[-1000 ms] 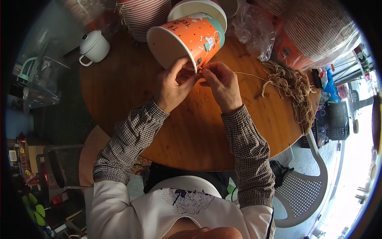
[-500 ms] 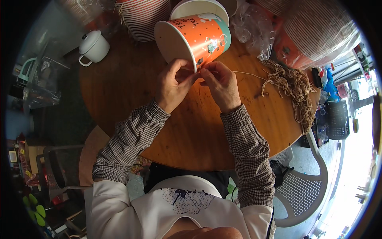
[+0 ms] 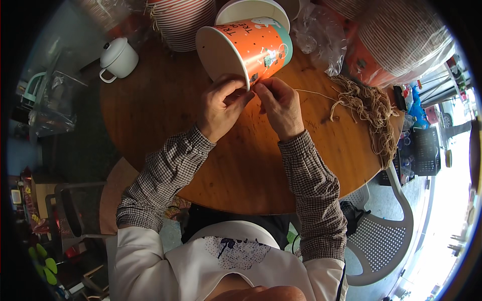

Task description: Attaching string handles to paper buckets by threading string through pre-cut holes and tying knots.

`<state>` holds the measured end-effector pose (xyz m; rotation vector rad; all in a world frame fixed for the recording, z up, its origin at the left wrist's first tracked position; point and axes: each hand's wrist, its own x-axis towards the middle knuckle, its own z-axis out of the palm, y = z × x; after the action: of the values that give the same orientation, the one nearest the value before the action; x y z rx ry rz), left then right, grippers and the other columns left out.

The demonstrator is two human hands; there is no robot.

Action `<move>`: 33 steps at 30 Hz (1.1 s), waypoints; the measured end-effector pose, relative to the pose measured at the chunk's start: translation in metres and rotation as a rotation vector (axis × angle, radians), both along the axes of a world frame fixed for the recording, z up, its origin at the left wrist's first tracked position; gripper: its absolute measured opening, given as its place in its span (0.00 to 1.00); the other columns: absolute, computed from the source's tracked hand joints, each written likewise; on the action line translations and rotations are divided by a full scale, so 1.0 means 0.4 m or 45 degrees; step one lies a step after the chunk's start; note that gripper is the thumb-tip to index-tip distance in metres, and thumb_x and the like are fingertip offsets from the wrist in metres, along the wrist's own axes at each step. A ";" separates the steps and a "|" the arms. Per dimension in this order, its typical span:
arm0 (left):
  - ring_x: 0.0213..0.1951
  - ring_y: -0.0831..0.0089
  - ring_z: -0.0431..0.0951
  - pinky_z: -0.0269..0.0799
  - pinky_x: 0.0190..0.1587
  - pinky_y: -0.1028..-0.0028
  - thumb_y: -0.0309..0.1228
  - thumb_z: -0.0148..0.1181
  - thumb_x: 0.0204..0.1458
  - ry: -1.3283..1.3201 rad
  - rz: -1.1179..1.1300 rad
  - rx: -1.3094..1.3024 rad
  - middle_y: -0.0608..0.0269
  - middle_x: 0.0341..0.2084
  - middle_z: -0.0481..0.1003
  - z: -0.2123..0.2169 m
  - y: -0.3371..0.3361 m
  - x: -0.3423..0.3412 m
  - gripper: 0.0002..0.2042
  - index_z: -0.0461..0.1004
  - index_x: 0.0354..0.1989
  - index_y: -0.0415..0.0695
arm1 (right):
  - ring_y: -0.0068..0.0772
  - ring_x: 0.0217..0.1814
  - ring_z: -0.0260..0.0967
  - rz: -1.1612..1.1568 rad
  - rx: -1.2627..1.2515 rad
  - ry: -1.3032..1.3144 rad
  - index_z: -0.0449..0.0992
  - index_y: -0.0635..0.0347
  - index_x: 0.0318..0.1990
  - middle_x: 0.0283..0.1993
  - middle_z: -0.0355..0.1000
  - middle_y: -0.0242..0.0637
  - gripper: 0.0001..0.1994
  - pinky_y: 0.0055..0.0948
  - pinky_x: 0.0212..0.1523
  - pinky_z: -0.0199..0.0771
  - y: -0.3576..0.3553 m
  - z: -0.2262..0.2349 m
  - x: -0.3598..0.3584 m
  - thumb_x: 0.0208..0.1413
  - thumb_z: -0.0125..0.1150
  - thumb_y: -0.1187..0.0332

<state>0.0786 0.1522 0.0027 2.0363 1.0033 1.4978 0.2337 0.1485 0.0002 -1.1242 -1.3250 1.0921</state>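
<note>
An orange paper bucket (image 3: 261, 50) with a teal base and printed figures lies on its side on the round wooden table, its open mouth turned left. My left hand (image 3: 221, 108) is closed at the lower part of the rim, the bent index finger at the mouth and the thumb just below. Just right of the rim, my right hand (image 3: 278, 106) pinches a thin string (image 3: 316, 93) against the bucket's lower side. That string runs right to a loose bundle of beige strings (image 3: 369, 108). My fingers hide where string and bucket meet.
Behind the bucket stands another white-rimmed bucket (image 3: 251, 9). Stacked buckets (image 3: 183, 22) rise at the far left, with plastic-wrapped stacks (image 3: 401, 40) at the far right. A white lidded enamel mug (image 3: 119, 59) sits at the table's left. A grey chair (image 3: 381, 241) is at lower right.
The bucket has shifted very slightly to the right. My left fingers have curled a little, and the two thumbs are slightly farther apart.
</note>
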 end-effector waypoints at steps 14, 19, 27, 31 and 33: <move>0.32 0.73 0.78 0.74 0.32 0.77 0.19 0.64 0.47 -0.053 -0.014 -0.067 0.59 0.34 0.75 -0.002 0.000 -0.002 0.10 0.74 0.39 0.35 | 0.10 0.20 0.51 -0.075 0.079 0.034 0.75 0.65 0.34 0.18 0.60 0.21 0.06 0.18 0.21 0.56 -0.004 0.008 -0.004 0.52 0.63 0.71; 0.33 0.73 0.78 0.75 0.32 0.78 0.18 0.64 0.47 -0.036 -0.013 -0.077 0.59 0.34 0.75 -0.005 -0.001 -0.004 0.10 0.74 0.39 0.35 | 0.10 0.19 0.50 -0.100 0.085 0.041 0.75 0.65 0.34 0.17 0.59 0.20 0.06 0.18 0.21 0.55 -0.005 0.011 -0.005 0.52 0.63 0.71; 0.34 0.73 0.78 0.75 0.32 0.78 0.17 0.64 0.46 -0.051 -0.051 -0.088 0.59 0.35 0.75 -0.004 -0.003 -0.001 0.11 0.74 0.39 0.35 | 0.07 0.20 0.52 -0.101 0.091 0.112 0.76 0.68 0.35 0.19 0.61 0.19 0.07 0.16 0.21 0.56 -0.003 -0.001 -0.017 0.53 0.62 0.72; 0.34 0.73 0.78 0.75 0.33 0.78 0.17 0.64 0.47 -0.080 -0.053 -0.085 0.59 0.34 0.75 -0.005 -0.002 0.001 0.11 0.74 0.39 0.35 | 0.08 0.21 0.54 -0.108 0.089 0.166 0.77 0.68 0.35 0.20 0.66 0.20 0.08 0.15 0.22 0.58 0.001 -0.011 -0.019 0.54 0.61 0.71; 0.34 0.74 0.78 0.75 0.33 0.78 0.17 0.64 0.47 -0.073 -0.045 -0.073 0.59 0.34 0.75 -0.009 0.001 -0.001 0.11 0.74 0.39 0.35 | 0.08 0.21 0.54 -0.119 0.131 0.179 0.77 0.69 0.35 0.20 0.67 0.21 0.08 0.16 0.22 0.58 0.003 -0.017 -0.021 0.54 0.61 0.70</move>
<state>0.0783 0.1526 -0.0010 1.9503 0.9718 1.4834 0.2252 0.1499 -0.0066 -1.0053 -1.1933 1.0043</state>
